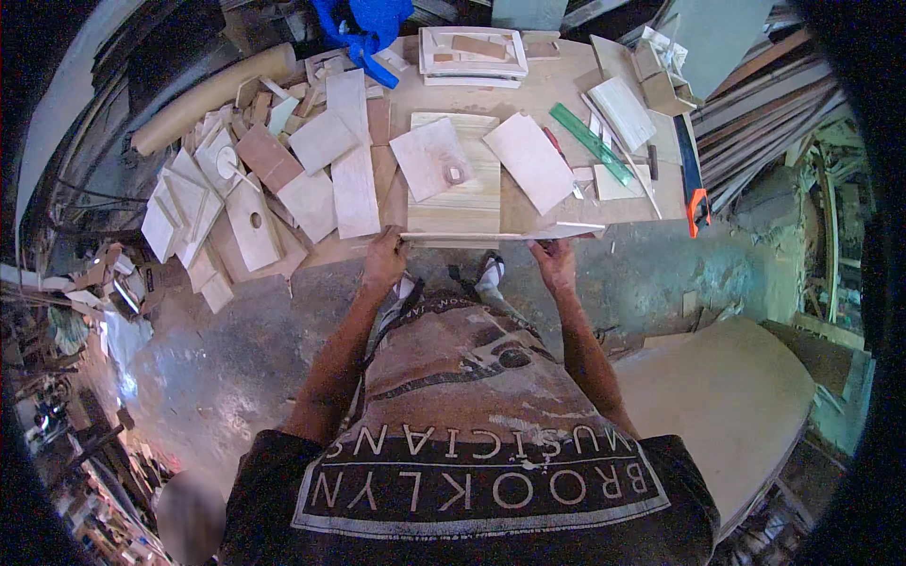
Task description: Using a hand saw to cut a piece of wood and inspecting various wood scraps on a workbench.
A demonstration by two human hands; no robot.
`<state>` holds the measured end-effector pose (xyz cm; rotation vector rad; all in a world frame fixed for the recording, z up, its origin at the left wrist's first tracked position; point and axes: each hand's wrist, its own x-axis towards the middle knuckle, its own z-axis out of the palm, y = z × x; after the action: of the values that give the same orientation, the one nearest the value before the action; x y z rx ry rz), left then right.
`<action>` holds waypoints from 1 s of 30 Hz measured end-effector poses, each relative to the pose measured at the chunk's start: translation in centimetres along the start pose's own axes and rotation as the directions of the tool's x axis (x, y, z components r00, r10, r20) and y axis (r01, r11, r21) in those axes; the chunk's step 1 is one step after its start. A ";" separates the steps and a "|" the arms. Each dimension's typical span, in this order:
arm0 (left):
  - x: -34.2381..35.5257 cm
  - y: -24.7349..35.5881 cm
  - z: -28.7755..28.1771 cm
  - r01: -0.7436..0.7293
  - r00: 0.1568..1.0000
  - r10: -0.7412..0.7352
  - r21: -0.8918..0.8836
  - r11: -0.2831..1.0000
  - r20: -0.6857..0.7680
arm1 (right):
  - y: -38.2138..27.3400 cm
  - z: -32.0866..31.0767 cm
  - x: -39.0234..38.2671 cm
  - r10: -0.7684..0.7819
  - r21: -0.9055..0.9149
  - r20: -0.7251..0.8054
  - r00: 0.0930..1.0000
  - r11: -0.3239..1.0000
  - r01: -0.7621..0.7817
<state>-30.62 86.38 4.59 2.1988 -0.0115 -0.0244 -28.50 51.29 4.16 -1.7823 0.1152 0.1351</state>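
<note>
A thin wooden board [462, 236] is seen edge-on at the near side of the workbench. My left hand [384, 261] grips its left end, with the fingers closed. At the other end, my right hand [555, 263] is closed around the edge of the board, where a second thin wooden panel [576, 228] angles away to the right. Whether the two pieces are joined cannot be made out. Just beyond lies a pale striped wooden panel [453, 212], with a square wooden piece [425, 151] on it. Another rectangular wooden panel [530, 162] rests at its right.
A heap of wood offcuts [255, 179] covers the bench's left side. To the right lie a green ruler [590, 141] and a handsaw with an orange handle [697, 213]. A white wooden frame [472, 79] and blue cloth [373, 33] are at the back. A rounded tabletop [717, 396] stands behind right.
</note>
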 end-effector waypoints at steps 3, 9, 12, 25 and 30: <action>-0.2 0.4 0.4 -0.018 0.995 0.019 0.012 1.000 -0.097 | 0.5 -0.1 -0.4 0.050 -0.036 -0.021 0.999 0.998 -0.050; -0.7 0.9 1.2 0.051 0.983 -0.030 0.113 0.992 -0.179 | -0.3 0.0 -0.9 0.111 -0.084 -0.071 0.991 0.990 -0.116; -1.0 1.4 1.8 0.124 0.972 -0.103 0.087 0.989 -0.213 | 0.4 -0.2 -1.0 0.133 -0.066 -0.119 0.984 0.988 -0.142; -2.3 1.0 2.3 0.396 0.895 -0.446 -0.432 0.810 -0.015 | 0.0 -0.8 -0.6 0.047 -0.099 -0.057 0.997 0.994 -0.053; -4.0 2.2 0.6 0.340 0.933 -0.305 -0.187 0.922 0.193 | 1.3 -2.4 -1.2 0.065 -0.539 0.063 0.996 0.842 -0.021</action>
<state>-34.64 84.66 6.08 1.9517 0.2541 -0.3729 -29.76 48.70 3.59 -2.3374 0.0625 0.2931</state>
